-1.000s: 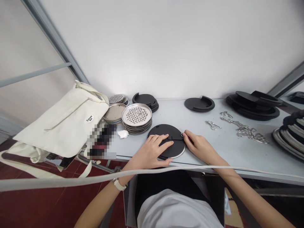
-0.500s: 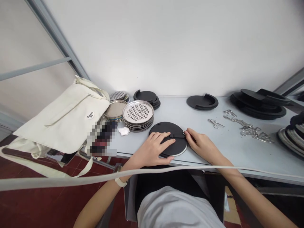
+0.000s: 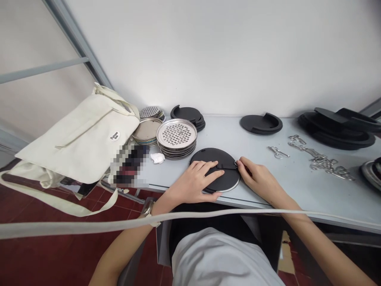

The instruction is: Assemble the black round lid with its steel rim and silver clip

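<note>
A round black disc with a pale lower rim lies near the front edge of the table. My left hand rests on its left side, fingers spread and pressing it from above. At the disc's right edge, my right hand pinches a small metal ring, where a dark strap-like strip crosses the disc. The fingers hide most of the ring. To the right lie a loose metal snap hook and a pile of similar hooks.
Stacked perforated metal discs and plain round plates stand left, beside a crumpled white scrap. Black round holders line the wall. A cream bag hangs over the left end. A pale cord crosses in front.
The camera view has shifted a little, so the table's things sit slightly higher and further right. Both hands keep nearly the same places on the disc and the ring.
</note>
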### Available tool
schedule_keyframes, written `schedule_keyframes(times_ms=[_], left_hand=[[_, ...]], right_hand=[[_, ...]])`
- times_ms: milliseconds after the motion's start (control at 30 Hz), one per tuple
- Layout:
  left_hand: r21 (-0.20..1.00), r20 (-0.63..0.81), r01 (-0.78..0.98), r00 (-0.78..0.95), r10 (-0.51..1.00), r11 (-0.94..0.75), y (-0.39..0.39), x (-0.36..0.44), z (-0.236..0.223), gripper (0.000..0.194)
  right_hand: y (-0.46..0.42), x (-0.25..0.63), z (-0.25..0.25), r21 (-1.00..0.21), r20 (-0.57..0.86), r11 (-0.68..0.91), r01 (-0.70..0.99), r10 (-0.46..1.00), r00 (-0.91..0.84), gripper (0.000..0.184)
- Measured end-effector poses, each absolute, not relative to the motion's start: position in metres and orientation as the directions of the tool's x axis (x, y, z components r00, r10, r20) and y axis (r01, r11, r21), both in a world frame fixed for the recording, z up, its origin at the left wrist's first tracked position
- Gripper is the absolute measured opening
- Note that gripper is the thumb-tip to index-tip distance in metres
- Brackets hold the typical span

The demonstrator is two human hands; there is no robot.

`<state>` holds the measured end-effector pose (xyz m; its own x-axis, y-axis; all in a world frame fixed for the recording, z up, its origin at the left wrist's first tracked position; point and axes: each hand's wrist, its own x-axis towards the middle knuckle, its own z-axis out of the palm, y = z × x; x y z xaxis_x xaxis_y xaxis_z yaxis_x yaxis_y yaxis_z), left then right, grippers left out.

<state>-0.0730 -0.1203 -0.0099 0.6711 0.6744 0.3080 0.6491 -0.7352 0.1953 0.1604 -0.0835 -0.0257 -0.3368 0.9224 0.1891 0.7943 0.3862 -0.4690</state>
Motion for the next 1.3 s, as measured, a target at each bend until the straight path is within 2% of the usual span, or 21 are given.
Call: schedule_keyframes(times_ms=[533,767,1067,1300], left_hand=[[0.209,0.322,0.661,0.65,0.688,-0.721,-0.121,-0.072,-0.009,0.054],[0.206,0.305,0.648,0.67,0.677,-0.733,-0.121,-0.072,-0.008,0.054],[0.188,0.309,0.688,0.636,0.707,-0.701,-0.12,-0.073,-0.01,0.052],[0.155,0.313,0.657,0.676,0.667,-0.738,-0.122,-0.073,-0.008,0.049]], right_hand=[[-0.085,0.16,-0.023,-0.475,0.22,0.399,0.784,0.917,-0.333,0.027],[-0.089,0.165,-0.028,-0.415,0.268,0.407,0.814,0.909,-0.318,0.025],[-0.095,0.16,-0.025,-0.491,0.266,0.429,0.758,0.903,-0.339,0.028],[-0.087,0.16,-0.025,-0.546,0.221,0.338,0.767,0.941,-0.257,0.028]])
